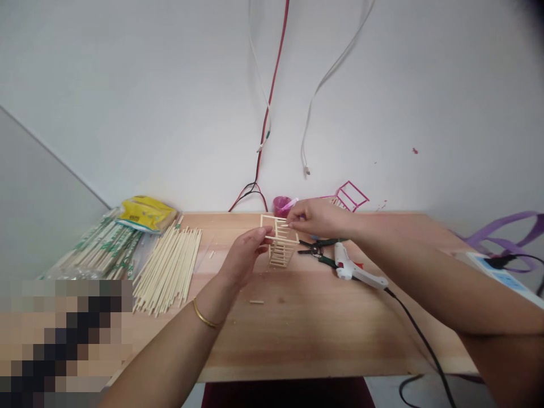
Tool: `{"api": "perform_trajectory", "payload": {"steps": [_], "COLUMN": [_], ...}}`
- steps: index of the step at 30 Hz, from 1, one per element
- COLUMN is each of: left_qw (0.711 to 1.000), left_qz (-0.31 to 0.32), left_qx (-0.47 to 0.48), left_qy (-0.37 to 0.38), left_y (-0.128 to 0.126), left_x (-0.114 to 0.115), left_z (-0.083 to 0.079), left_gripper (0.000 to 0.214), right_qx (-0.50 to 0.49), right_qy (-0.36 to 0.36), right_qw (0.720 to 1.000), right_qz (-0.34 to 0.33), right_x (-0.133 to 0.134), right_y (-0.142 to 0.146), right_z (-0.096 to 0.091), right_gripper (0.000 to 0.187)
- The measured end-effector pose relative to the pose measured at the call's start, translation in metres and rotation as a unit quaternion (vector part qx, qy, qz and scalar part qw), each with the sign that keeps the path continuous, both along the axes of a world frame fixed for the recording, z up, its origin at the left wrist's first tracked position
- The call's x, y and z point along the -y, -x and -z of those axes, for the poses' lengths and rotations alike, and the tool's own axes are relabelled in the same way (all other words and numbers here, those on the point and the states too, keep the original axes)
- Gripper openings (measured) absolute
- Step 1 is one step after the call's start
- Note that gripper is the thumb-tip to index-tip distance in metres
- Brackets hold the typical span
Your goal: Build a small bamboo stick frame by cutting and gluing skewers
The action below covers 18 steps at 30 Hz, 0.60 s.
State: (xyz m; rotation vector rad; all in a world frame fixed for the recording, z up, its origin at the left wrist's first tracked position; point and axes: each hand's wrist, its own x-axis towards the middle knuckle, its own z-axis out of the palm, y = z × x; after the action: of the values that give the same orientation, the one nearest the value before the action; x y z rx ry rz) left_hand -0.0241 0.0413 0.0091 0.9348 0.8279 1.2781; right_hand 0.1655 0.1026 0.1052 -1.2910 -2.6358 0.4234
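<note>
A small frame of pale wooden sticks (pixel 280 256), with ladder-like rungs along its side, is held just above the table. My left hand (pixel 245 254) grips its left upper edge between thumb and fingers. At the frame's upper right, my right hand (pixel 317 218) is closed in a pinch on a short wooden stick (pixel 284 226). Just right of the frame lie wire-stripping pliers (pixel 315 249) with dark green handles. Beside them rests a white glue gun (pixel 359 272), its black cord trailing off the front of the table.
Loose wooden sticks (pixel 170 272) are heaped at left, beside wrapped stick bundles (pixel 102 243) and a yellow packet (pixel 147 214). A purple cup (pixel 281 205) and magenta stick frame (pixel 352 195) stand at the back. One short stick piece (pixel 256 302) lies in front. Cables (pixel 272 96) hang down the wall.
</note>
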Motion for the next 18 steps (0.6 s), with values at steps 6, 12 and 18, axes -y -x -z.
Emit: {"api": "perform_trajectory", "payload": {"steps": [6,12,18], "left_qw": [1.0,0.999,0.998], "left_qz": [0.008,0.023,0.048], "left_qx": [-0.004,-0.032,-0.028], "left_qy": [-0.001,-0.01,-0.024], "left_y": [0.001,0.0,-0.001], "left_x": [-0.002,0.0,0.002], "left_z": [0.003,0.003,-0.002], "left_gripper": [0.033,0.039,0.039], "right_qx": [-0.037,-0.078,-0.064], "right_qy": [0.011,0.061,-0.007], "right_qw": [0.999,0.994,0.997], "right_qz": [0.012,0.054,0.032], "right_x": [-0.005,-0.008,-0.003], "right_y": [0.003,0.004,0.008], "right_z": [0.005,0.017,0.019], "right_gripper": [0.016,0.022,0.021]}}
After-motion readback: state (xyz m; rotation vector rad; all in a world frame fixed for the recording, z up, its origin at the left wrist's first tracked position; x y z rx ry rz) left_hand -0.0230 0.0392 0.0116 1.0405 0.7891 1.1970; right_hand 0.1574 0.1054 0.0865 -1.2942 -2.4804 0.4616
